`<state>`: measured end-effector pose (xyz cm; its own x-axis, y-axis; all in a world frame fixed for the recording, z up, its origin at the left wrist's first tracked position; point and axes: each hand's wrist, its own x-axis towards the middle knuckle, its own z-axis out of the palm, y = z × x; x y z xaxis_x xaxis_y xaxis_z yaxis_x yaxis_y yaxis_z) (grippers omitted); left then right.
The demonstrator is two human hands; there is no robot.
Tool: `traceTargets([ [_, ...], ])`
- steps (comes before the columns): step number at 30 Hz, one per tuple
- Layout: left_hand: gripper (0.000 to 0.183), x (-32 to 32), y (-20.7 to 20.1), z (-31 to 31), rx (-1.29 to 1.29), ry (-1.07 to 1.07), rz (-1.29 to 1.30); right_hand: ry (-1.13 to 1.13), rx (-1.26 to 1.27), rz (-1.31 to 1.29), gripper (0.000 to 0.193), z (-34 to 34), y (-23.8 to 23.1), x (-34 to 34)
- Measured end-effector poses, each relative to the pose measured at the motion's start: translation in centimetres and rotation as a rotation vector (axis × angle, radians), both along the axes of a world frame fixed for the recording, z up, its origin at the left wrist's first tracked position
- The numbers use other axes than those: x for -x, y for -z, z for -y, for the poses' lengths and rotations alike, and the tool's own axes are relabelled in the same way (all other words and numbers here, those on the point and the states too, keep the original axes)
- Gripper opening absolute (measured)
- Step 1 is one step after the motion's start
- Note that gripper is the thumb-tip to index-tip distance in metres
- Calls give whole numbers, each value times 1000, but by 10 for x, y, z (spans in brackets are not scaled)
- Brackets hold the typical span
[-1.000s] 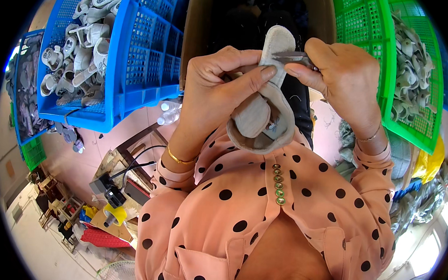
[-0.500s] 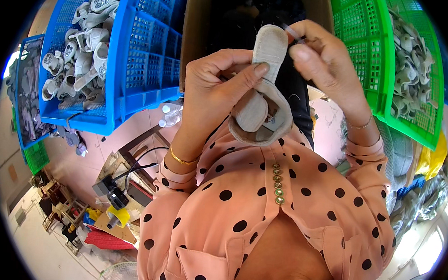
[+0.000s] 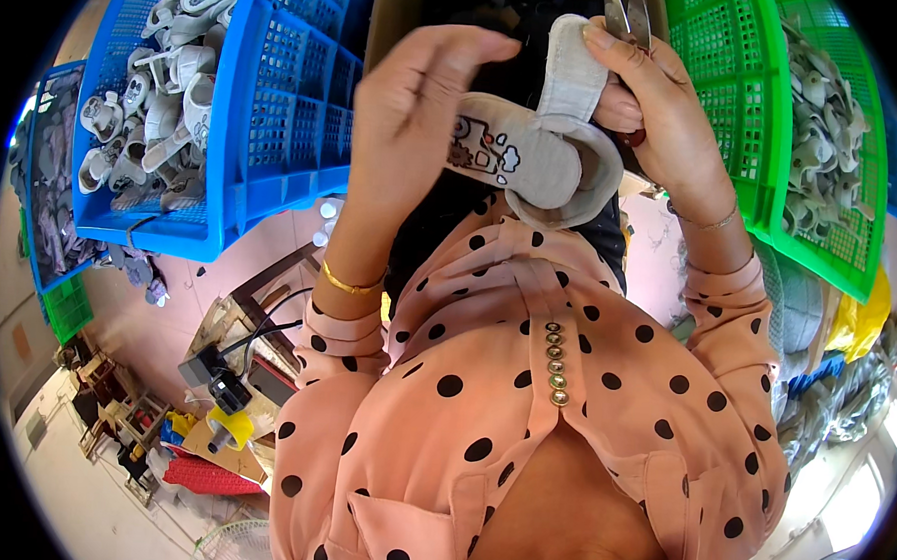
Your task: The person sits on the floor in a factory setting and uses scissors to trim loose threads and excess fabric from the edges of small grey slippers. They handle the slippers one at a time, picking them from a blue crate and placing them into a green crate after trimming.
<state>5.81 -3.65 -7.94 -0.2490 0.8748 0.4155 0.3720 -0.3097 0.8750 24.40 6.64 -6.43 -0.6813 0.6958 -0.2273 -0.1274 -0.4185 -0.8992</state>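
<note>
A small pale-grey fabric shoe upper [image 3: 553,169] with a printed cartoon vehicle is in front of my body, its strap [image 3: 575,70] sticking up. My right hand [image 3: 656,104] pinches the strap's edge between thumb and fingers. Metal scissors [image 3: 628,16] are also in that hand, blades pointing away from me. My left hand [image 3: 411,113] is beside the printed end and partly covers it. Its index finger stretches right, apart from the strap, and the other fingers are partly hidden. No firm hold by this hand shows.
A blue basket [image 3: 286,113] of similar grey shoe uppers stands on the left. On the right, a green basket [image 3: 766,124] holds grey pieces. Between them is a dark-filled cardboard box [image 3: 387,27]. A yellow-topped device [image 3: 227,425] with cables sits lower left.
The shoe upper has turned, so its printed face now shows. My left hand has let go of the strap and moved up and left. My right hand now pinches the strap, scissors pointing away.
</note>
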Motion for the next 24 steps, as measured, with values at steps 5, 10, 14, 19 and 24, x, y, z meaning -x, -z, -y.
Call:
traceTargets([
  [5,13,-14,-2,4,275,240,52,-71,-68,30,17,-2,0,7],
  [10,19,-12,4,-1,434,166,426,41,-805,342,25,-4,5,-1],
  [14,17,-5,13,4,506,32,533,-2,-1581,652,38,10,-10,-20],
  [19,30,-11,11,7,436,25,572,-168,-1865,725,40,17,-18,-19],
  [24,32,-15,2,12,432,13,550,-196,-1965,697,41,13,-24,-11],
])
